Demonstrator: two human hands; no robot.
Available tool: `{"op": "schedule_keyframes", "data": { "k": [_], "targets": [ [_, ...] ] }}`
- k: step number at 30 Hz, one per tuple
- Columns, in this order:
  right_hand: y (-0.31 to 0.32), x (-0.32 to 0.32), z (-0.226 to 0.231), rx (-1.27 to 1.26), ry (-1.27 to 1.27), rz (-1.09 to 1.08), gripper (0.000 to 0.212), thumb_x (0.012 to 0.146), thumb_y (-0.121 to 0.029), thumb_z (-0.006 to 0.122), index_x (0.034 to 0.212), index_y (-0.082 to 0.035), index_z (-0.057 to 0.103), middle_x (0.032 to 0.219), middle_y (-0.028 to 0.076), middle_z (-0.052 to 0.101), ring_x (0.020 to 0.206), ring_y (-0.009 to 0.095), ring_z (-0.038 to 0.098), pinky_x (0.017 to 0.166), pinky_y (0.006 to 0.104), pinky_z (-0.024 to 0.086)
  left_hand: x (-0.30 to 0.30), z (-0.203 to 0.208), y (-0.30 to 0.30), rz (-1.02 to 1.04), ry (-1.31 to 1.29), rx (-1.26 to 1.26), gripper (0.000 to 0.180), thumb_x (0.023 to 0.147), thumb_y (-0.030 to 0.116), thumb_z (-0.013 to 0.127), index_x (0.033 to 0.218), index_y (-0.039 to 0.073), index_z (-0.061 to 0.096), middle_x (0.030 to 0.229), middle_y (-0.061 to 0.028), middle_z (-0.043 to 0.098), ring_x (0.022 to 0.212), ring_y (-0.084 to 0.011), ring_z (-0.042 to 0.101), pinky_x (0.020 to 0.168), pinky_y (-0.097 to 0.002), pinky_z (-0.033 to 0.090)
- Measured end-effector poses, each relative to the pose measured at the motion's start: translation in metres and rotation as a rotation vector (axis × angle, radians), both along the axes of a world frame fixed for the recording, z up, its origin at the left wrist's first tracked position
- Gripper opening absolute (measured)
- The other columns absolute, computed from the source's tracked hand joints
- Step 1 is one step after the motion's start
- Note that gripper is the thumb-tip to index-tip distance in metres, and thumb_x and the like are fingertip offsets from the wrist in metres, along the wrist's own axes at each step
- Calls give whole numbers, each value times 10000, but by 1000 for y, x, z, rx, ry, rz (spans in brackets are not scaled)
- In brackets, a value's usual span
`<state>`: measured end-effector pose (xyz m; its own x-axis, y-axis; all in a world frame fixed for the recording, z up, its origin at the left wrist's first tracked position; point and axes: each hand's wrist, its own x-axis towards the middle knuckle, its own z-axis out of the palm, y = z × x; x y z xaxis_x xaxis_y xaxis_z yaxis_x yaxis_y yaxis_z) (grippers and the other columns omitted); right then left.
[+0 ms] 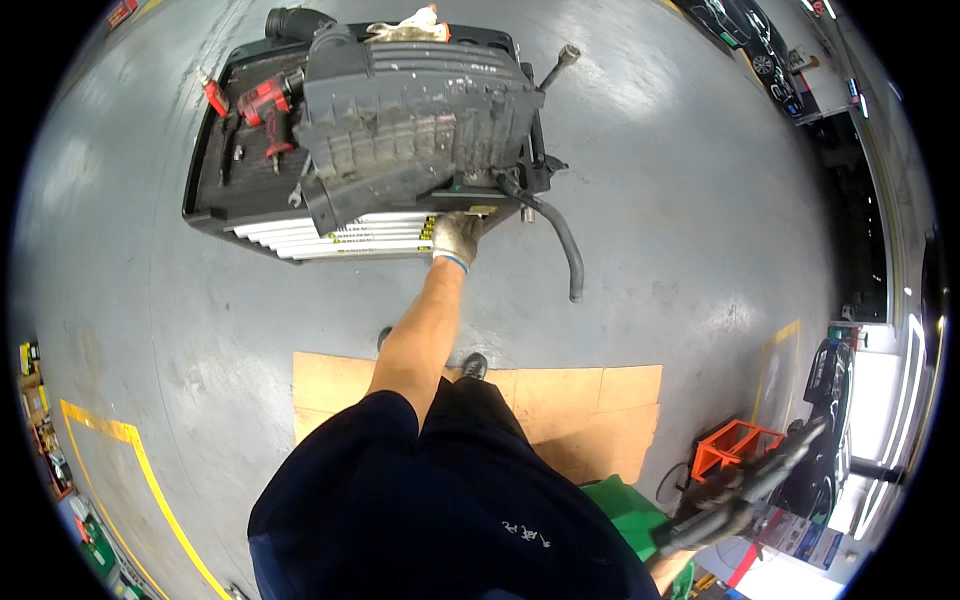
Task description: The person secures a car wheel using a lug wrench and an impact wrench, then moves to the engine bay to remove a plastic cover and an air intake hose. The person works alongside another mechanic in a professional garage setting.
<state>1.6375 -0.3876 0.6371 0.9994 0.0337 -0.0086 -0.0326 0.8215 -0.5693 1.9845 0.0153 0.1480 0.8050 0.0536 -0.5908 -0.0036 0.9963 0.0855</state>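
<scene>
My left hand (457,240), in a pale work glove with a blue-edged cuff, is curled at the right end of the upper drawer (395,217) of a black tool cart (205,200). Its fingertips are partly hidden at the drawer's edge. Just above it, a big dusty black plastic housing (420,110) lies on the cart top, with a black hose (565,240) hanging over the right side. Far to the lower right, my right hand (732,515), in a dark-looking glove, is closed around a long dark tool (775,465) whose exact kind I cannot make out.
A red impact wrench (265,105), a small red bottle-like item (214,95) and a wrench (297,193) lie on the cart. A socket-ended bar (562,60) sticks out right. Cardboard (590,410) covers floor near my shoes; an orange frame (735,445) and green bin (625,515) stand right.
</scene>
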Motion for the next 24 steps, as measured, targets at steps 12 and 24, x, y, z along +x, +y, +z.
{"op": "schedule_keyframes", "data": {
  "k": [12,24],
  "targets": [
    [-152,-108,-194,-798,1007,-240,754,774,-208,803,1420,-30,459,1063,220,700,769,357,693,671,513,591,-171,78,-34,-48,196,235,577,1011,384,580,1446,25,461,1377,-217,577,1282,-365,547,1133,-496,410],
    [-129,-14,-311,-1622,915,891,697,757,-179,781,1362,1,486,962,180,701,715,316,690,636,463,582,-406,70,1,-354,769,868,601,1025,577,551,881,12,699,682,-78,668,551,-203,630,520,-344,512]
  ]
}}
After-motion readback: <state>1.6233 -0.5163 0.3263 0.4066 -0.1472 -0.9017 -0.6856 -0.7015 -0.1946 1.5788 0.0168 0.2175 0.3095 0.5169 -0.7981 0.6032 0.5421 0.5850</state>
